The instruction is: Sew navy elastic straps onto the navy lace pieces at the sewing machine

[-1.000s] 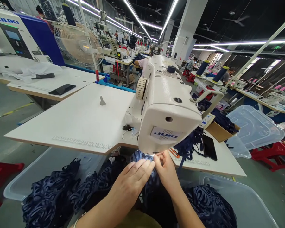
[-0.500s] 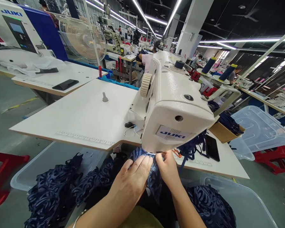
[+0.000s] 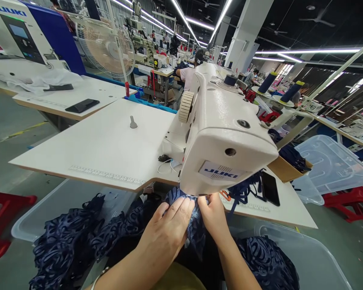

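Hands (image 3: 187, 223) on navy lace (image 3: 196, 225) under sewing machine (image 3: 220, 133)

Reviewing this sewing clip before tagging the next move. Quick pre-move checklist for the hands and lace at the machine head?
1. Left hand on the navy lace: ok, fingers lie flat on it.
2. Right hand gripping the lace edge: ok, pinched right under the sewing machine head.
3. Fingers away from the needle: cannot tell, the head hides the needle.
4. Lace lying flat at the feed: cannot tell, it looks bunched between the hands.
5. Table edge by the right hand: not ok, a black phone and loose navy trim lie close.
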Demonstrator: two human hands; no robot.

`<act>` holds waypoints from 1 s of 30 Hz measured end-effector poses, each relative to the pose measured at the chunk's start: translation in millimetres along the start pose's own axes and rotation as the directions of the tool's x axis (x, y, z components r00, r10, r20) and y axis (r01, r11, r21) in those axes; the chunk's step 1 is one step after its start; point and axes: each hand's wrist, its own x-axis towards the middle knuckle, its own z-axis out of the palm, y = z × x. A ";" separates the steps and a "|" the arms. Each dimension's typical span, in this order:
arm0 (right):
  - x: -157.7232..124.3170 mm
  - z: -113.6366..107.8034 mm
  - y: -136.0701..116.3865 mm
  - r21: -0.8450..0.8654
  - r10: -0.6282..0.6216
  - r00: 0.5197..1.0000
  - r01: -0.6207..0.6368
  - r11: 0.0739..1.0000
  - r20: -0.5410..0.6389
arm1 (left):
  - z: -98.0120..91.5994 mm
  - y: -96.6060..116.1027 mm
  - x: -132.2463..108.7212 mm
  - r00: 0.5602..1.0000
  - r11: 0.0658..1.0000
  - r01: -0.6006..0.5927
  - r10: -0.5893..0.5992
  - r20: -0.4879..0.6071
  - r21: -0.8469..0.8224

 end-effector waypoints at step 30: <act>-26.4 -8.4 71.9 0.106 0.137 0.951 -0.172 0.979 0.277 | 2.9 -10.4 -0.3 0.991 0.991 -0.135 0.135 0.009 0.020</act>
